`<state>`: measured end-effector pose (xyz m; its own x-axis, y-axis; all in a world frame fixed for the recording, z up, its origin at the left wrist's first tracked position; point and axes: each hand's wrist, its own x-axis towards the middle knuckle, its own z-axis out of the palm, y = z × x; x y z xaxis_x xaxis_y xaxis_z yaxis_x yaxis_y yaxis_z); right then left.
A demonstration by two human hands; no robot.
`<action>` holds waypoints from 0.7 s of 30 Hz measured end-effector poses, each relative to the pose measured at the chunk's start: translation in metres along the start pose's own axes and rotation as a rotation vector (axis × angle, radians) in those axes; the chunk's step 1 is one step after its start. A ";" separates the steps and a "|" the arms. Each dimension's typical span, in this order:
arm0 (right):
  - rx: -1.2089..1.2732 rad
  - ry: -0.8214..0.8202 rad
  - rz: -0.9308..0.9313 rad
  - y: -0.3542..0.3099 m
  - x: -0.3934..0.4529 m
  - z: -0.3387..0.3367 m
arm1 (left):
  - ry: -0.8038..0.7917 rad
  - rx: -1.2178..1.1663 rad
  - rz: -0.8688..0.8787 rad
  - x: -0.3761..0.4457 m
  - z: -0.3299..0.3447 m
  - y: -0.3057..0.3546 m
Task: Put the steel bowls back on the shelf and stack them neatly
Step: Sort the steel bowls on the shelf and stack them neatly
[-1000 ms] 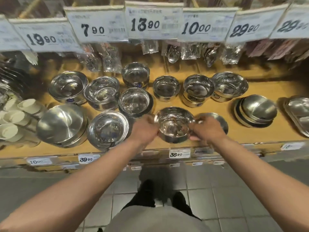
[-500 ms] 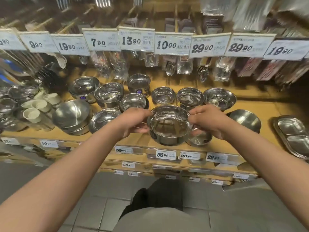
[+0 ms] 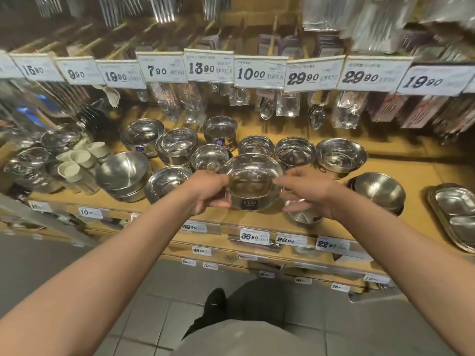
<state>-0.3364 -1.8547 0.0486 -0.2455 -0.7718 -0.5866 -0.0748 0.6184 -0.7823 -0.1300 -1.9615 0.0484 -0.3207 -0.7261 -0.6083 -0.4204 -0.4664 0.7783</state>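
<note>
I hold one steel bowl (image 3: 253,183) with a dark label on its side, lifted above the front of the wooden shelf (image 3: 421,176). My left hand (image 3: 205,192) grips its left rim. At the right rim my right hand (image 3: 308,192) has the thumb on the edge and the fingers spread below. Several other steel bowls stand on the shelf behind and to the left, such as a stack (image 3: 142,136) at the back and a wide bowl (image 3: 123,173) at the left. A small bowl (image 3: 303,217) sits just under my right hand.
A rounded bowl (image 3: 377,190) and divided steel trays (image 3: 455,211) lie at the right. White cups (image 3: 77,163) crowd the left end. Packaged spoons (image 3: 264,106) hang under a row of price tags (image 3: 259,73). Lower shelves with labels run below; tiled floor lies beneath me.
The bowl has come up off the shelf's front edge between both hands and is held higher. The view has pulled back and tilted up, showing more price tags and hanging cutlery.
</note>
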 end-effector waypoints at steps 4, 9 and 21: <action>0.176 0.051 0.000 0.013 0.016 0.024 | 0.049 -0.087 -0.031 0.010 0.003 -0.019; 0.180 0.067 -0.003 0.036 0.034 0.051 | 0.103 -0.112 -0.075 0.026 0.000 -0.048; 0.191 0.138 -0.041 0.083 0.078 0.090 | 0.085 -0.027 -0.048 0.070 -0.019 -0.072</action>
<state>-0.2751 -1.8770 -0.0808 -0.3771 -0.7599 -0.5295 0.0937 0.5375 -0.8380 -0.1054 -1.9881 -0.0471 -0.2265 -0.7424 -0.6305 -0.4105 -0.5143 0.7530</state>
